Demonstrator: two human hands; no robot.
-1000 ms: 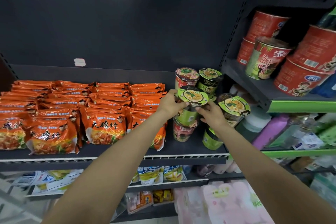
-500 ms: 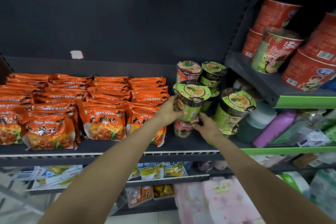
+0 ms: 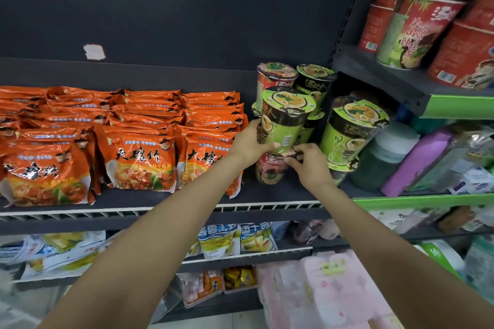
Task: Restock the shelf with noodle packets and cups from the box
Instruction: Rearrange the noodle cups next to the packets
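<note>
Now that the green noodle cup (image 3: pixel 284 120) has come down from chest-high in the air a second ago, it sits stacked on a red noodle cup (image 3: pixel 268 168) at the right end of the dark shelf (image 3: pixel 160 199), tilted slightly to the right. That suggests this cup is nearly placed and only needs steadying before letting go. The left hand (image 3: pixel 250 143) wraps the green cup's lower wall, fingers curled behind it and thumb across the front. The right hand (image 3: pixel 311 161) has dropped lower, its fingers (image 3: pixel 296 151) bent and pinching at the seam where the two cups meet. More cups (image 3: pixel 314 83) stand stacked just behind, and another green stack (image 3: pixel 352 131) leans just to the right. Rows of orange noodle packets (image 3: pixel 139 160) fill the shelf to the left. The box is not in view.
</note>
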